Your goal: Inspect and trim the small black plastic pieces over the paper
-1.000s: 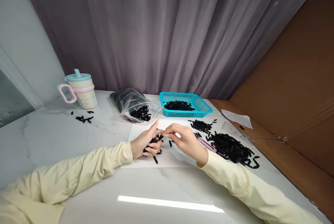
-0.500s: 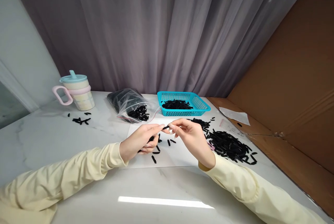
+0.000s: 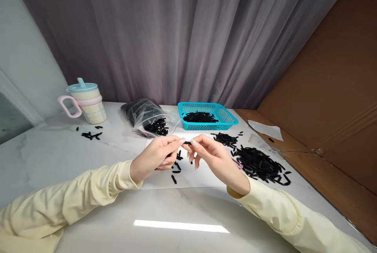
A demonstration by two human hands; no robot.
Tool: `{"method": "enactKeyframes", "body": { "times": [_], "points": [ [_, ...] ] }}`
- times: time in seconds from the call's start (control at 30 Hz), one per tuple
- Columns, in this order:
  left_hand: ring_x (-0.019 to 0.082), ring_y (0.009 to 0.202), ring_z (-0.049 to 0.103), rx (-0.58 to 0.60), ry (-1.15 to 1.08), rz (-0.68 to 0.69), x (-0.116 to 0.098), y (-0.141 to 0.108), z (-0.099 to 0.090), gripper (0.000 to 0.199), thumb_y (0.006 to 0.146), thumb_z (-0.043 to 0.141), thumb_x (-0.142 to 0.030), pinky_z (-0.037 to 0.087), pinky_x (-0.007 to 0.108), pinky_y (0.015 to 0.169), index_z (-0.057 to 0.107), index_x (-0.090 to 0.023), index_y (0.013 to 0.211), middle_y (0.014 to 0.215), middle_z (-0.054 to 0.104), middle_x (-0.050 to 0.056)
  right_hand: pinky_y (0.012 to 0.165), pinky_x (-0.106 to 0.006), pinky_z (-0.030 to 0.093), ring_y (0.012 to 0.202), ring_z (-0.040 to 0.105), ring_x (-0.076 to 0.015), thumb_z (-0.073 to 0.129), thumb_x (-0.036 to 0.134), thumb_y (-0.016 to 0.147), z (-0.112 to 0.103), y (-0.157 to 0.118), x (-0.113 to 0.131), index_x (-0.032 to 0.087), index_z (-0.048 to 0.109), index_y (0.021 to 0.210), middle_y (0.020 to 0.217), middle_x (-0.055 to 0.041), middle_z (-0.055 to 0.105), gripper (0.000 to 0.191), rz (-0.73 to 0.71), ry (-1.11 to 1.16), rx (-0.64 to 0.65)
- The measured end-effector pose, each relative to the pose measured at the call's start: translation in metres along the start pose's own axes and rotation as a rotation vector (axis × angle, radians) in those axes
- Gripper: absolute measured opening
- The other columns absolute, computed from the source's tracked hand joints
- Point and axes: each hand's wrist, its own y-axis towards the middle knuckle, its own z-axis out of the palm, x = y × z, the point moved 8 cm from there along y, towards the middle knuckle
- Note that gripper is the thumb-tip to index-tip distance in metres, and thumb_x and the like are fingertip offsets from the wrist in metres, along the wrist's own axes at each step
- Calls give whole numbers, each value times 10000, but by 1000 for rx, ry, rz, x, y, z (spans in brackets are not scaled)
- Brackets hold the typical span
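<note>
Between my two hands a small black piece [image 3: 187, 142] is pinched, one end in the fingertips of each. My left hand [image 3: 160, 153] also has more black pieces tucked under its curled fingers, mostly hidden. My right hand [image 3: 213, 158] grips the other end with thumb and forefinger, its remaining fingers loosely bent. Below them lies a white sheet [image 3: 194, 176] with several loose black pieces [image 3: 176, 172]. To the right are a large heap of black pieces [image 3: 259, 164] and a smaller pile [image 3: 226, 139]. A pink tool [image 3: 238, 164], partly hidden, lies beside my right wrist.
A turquoise basket [image 3: 206, 126] holding black pieces stands at the back, with an open clear bag [image 3: 144, 117] of them to its left. A lidded cup [image 3: 88, 105] and several scattered pieces [image 3: 92, 135] are at the left. Cardboard [image 3: 330, 88] rises at the right.
My right wrist has shifted slightly right and its lower fingers have spread a little. The pinched piece now lies more level between my fingertips.
</note>
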Motion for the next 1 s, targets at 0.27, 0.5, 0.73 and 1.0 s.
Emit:
{"method": "enactKeyframes", "body": {
  "times": [0.27, 0.5, 0.73, 1.0],
  "points": [
    [35, 281, 168, 48, -30, -6, -2, -3, 6, 314, 898, 386, -368, 169, 133, 277, 564, -147, 765, 345, 271, -95, 486, -230, 451, 576, 511, -108, 469, 407, 887, 1, -2, 2, 169, 494, 732, 666, -3, 515, 285, -2, 14, -1],
    [36, 292, 156, 42, -60, -39, 0, -4, 5, 297, 892, 401, -366, 154, 135, 285, 585, -138, 848, 357, 272, -97, 488, -227, 451, 578, 518, -112, 425, 367, 916, 0, -3, 6, 175, 504, 754, 669, -8, 522, 263, -108, -136, -19],
    [42, 307, 162, 66, -100, -120, 4, -8, 5, 288, 876, 431, -407, 151, 125, 276, 577, -160, 851, 386, 260, -94, 545, -239, 425, 555, 510, -110, 364, 243, 943, -4, -8, 20, 184, 498, 803, 705, -19, 560, 202, -326, -547, -70],
    [47, 320, 137, 111, -171, -212, 10, -7, 7, 276, 865, 446, -393, 158, 130, 258, 600, -166, 890, 418, 221, -95, 622, -276, 448, 653, 537, -151, 322, 198, 942, -3, -11, 29, 195, 504, 880, 768, -52, 582, 193, -489, -733, -80]
  ]
}}
